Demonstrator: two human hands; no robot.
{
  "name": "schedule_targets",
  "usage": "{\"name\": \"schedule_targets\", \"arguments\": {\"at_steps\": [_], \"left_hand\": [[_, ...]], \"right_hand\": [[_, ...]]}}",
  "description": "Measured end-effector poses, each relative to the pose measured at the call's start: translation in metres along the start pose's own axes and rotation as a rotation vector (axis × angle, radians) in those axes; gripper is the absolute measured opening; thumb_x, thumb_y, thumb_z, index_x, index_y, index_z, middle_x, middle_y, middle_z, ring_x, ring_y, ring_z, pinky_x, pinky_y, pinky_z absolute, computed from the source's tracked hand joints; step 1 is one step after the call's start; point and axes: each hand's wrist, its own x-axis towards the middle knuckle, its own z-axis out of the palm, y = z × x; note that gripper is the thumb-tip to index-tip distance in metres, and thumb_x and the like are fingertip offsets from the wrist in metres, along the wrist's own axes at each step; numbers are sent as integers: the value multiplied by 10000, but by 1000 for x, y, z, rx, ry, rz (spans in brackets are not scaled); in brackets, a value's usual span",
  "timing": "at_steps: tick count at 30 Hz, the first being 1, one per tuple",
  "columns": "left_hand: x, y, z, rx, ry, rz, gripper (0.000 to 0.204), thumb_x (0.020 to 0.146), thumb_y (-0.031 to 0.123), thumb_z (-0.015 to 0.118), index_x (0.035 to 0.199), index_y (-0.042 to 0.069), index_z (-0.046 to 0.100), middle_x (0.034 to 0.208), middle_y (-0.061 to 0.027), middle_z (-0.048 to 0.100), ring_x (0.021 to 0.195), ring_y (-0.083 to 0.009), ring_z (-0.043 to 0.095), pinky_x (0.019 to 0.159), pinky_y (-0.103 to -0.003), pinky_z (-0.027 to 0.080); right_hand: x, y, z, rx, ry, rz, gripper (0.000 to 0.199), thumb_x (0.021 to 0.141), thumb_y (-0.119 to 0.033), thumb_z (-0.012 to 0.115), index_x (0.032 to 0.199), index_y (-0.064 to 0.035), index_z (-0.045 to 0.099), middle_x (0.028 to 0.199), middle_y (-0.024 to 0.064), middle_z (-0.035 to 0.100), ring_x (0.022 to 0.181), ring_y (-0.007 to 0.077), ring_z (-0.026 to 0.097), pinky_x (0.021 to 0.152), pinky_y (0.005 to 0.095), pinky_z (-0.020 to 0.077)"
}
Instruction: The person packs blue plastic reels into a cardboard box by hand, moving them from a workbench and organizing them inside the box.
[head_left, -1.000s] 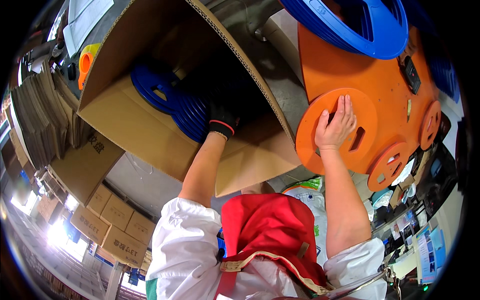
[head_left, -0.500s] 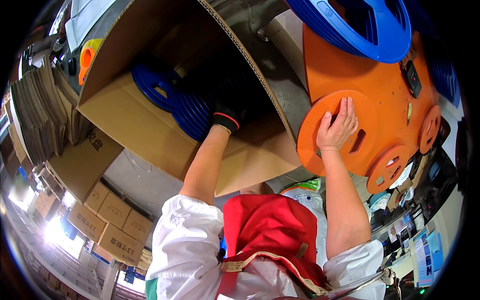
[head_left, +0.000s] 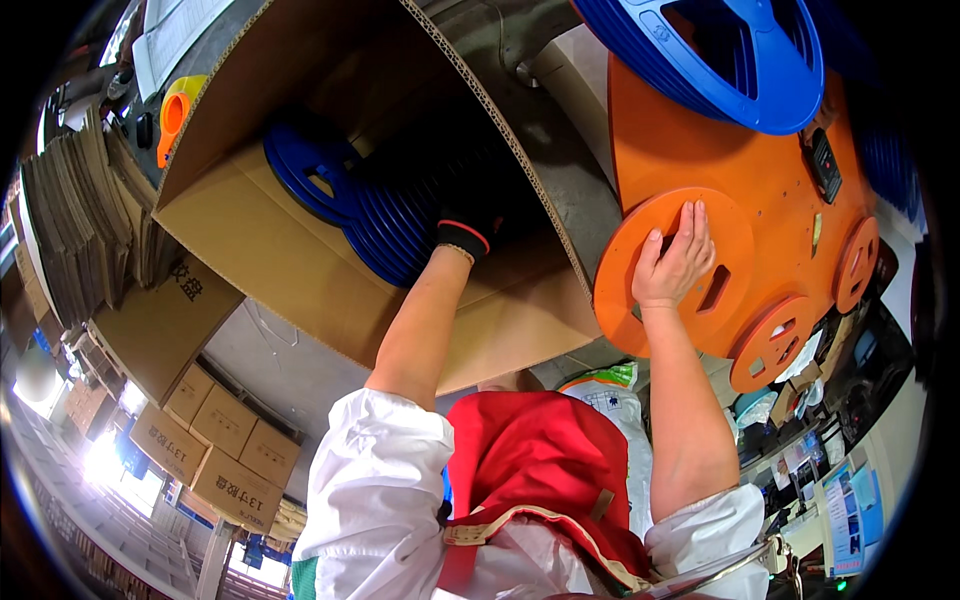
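My left hand point(head_left: 467, 226), in a dark glove with a red-edged cuff, reaches into a large open cardboard box point(head_left: 235, 255). Its fingers are lost in the box's shadow, so their grip is hidden. Beside it inside the box lies a row of blue plastic reels point(head_left: 385, 235), packed edge to edge. My bare right hand point(head_left: 675, 255) rests flat on an orange disc point(head_left: 640, 215) with slots, its fingers stretched out and pointing away from me. That disc sits on a larger orange round plate point(head_left: 765, 190).
A stack of blue reels point(head_left: 770, 90) stands on the far part of the orange plate, near a small black device point(head_left: 823, 165). Two smaller orange discs sit at its edge, one a slotted disc point(head_left: 770, 345). Flattened cardboard point(head_left: 75, 215) and closed cartons point(head_left: 225, 425) are at left.
My left hand has shifted slightly to the right inside the box, showing a bit more of the reels. The right hand stays on the orange disc.
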Motion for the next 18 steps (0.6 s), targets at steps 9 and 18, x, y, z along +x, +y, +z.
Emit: {"name": "schedule_targets", "arguments": {"at_steps": [9, 18], "left_hand": [[19, -2, 2, -88, 129, 5, 197, 720, 215, 575, 878, 113, 635, 944, -72, 617, 875, -253, 578, 721, -403, 457], [26, 5, 24, -224, -82, -117, 403, 722, 294, 598, 1088, 130, 558, 1111, -109, 547, 1019, -321, 515, 863, -501, 369]], "right_hand": [[-1, 1, 1, 3, 2, -7, 481, 821, -299, 422, 1235, -53, 420, 1314, 111, 387, 1209, 250, 356, 955, 462, 222], [0, -1, 2, 12, 25, -34, 484, 825, -297, 420, 1233, -37, 415, 1311, 121, 388, 1195, 269, 363, 944, 467, 235]]}}
